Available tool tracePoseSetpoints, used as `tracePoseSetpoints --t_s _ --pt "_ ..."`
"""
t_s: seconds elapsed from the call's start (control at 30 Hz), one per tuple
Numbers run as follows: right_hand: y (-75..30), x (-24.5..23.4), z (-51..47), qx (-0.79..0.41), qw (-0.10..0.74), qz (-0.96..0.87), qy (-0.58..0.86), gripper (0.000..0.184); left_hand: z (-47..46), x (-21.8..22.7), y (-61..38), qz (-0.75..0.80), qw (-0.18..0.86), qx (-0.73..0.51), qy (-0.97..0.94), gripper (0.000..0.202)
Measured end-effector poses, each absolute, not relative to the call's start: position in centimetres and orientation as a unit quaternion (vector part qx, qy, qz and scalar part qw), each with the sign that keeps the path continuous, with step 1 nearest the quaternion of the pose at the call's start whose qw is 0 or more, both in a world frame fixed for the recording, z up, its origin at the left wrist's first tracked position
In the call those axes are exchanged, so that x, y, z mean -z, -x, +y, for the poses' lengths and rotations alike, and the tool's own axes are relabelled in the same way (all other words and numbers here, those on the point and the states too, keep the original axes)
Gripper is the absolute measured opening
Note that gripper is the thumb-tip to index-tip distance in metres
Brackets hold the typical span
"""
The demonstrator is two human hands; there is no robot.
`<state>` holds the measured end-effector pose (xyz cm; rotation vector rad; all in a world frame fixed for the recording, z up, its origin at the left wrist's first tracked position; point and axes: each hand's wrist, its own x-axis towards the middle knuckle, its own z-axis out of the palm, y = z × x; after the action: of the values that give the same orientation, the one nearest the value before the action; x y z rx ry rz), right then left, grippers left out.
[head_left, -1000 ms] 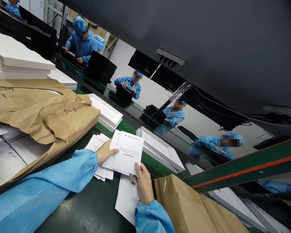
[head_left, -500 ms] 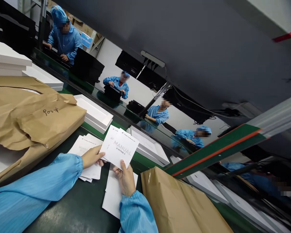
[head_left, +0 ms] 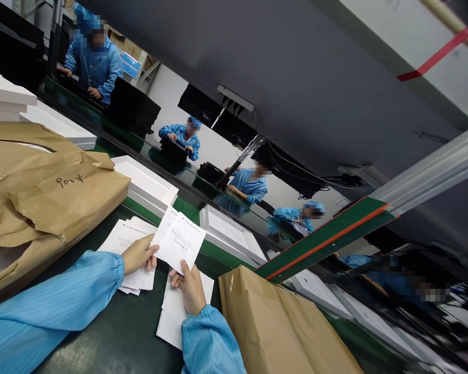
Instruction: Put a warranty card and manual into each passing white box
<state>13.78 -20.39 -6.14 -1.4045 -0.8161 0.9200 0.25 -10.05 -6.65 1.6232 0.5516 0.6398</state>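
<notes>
Both hands pinch 1 white manual (head_left: 180,242) just above the dark table (head_left: 113,332). The left hand (head_left: 138,255) grips its left edge and the right hand (head_left: 190,287) its bottom edge. A stack of cards (head_left: 125,244) lies under the left hand, white sheets (head_left: 176,311) under the right. Brown paper bags (head_left: 54,192) sit on either side.

The manual (head_left: 179,241) carries print too small to read. The right hand (head_left: 191,288) covers part of the white sheets (head_left: 171,319).
</notes>
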Motion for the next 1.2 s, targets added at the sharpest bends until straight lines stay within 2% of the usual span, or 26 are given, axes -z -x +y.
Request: tracePoseSetpoints --t_s 0.37,1.2 --pt "-13.86 6.32 -20.4 -0.4 0.598 -0.354 0.598 0.036 -10.1 6.42 -0.25 0.235 0.612 -0.271 -0.705 0.025" --pt "-13.76 6.32 -20.35 -0.396 0.605 -0.343 0.6 0.042 -10.08 6.88 -0.25 0.228 0.613 -0.284 -0.701 0.028"
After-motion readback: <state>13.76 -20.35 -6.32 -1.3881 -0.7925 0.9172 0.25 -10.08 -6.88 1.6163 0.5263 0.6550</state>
